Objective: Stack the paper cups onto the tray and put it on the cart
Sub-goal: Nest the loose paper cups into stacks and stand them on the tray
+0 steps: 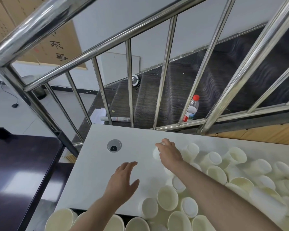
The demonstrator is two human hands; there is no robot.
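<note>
Fingers of my right hand (pixel 169 151) curl over one paper cup (pixel 156 153) lying on its side on the white worktop (pixel 97 172), thumb and fingertips wrapped round its wall – the cup's base pokes out to the left of my palm. My left hand (pixel 123 178) hovers lower and nearer to me, fingers straight and loosely spread, holding nothing; whether it touches the worktop I cannot tell.

To the right of my right forearm lies a heap of loose cups (pixel 232 165), tumbled every way, some on their sides, some showing their open mouths, spreading off toward the right edge of view. Nearer me, at the front edge of the worktop, more upright cups (pixel 137 225) sit packed side by side on something dark – the tray, I think, though little of it shows.

A round cable grommet (pixel 114 145) is set into the worktop left of my hands. Behind runs a steel stair railing (pixel 130 84), with a red-capped plastic bottle (pixel 191 109) standing on the dark steps beyond. A dark glossy table (pixel 18 172) stands to my left
</note>
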